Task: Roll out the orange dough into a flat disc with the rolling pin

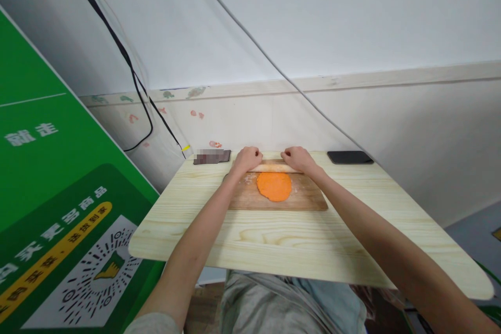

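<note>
My rolling pin [274, 168] looks like pale wood, my cutting board [313, 201] matt brown wood dusted white. The orange dough [274, 187] seems smooth and matt, the tabletop [266, 240] wood-grained, the black smartphone [349, 157] smooth, my clothes [270, 302] creased cloth.

Grey-green sleeve [154, 323] and creased grey-green clothing [270, 305]

Showing only the middle of a rolling pin [274, 167], hidden at both ends by the left hand [248, 157] and right hand [299, 158], cropping a green banner [43, 167] at the left edge and partly masking a dark slab [227, 155] with pixel blocks.
</note>
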### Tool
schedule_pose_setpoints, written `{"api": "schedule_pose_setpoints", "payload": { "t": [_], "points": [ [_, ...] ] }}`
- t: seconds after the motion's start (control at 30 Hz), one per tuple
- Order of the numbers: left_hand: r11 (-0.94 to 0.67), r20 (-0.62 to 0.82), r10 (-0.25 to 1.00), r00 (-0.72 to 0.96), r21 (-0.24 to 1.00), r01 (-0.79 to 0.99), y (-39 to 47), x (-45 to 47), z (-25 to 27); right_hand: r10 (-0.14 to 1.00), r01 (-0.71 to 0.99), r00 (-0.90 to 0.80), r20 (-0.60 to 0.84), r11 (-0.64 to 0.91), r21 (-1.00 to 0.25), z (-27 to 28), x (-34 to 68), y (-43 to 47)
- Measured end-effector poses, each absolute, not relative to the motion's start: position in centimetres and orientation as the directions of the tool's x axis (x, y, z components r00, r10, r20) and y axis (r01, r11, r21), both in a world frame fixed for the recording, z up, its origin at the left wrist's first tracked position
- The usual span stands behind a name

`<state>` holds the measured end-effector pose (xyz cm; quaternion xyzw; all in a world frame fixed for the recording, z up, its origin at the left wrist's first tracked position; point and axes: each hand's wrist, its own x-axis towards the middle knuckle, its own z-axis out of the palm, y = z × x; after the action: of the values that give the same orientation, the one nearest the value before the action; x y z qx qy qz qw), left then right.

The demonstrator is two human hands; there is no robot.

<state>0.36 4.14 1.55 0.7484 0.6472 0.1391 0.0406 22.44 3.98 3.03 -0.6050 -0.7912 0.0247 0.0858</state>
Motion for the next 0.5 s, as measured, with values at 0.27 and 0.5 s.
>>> {"api": "schedule_pose_setpoints", "payload": {
  "t": [0.27,0.5],
  "points": [
    [-0.174,0.164,0.977,0.137,0.239,0.955,3.93,0.29,1.53,0.948,0.942,-0.301,0.106,0.312,-0.120,3.12,22.48,3.64],
    [-0.168,0.173,0.977,0.124,0.268,0.949,3.64,0.16,1.38,0.930,0.929,-0.349,0.110,0.359,-0.085,3.20,22.44,3.31]
  ]
}}
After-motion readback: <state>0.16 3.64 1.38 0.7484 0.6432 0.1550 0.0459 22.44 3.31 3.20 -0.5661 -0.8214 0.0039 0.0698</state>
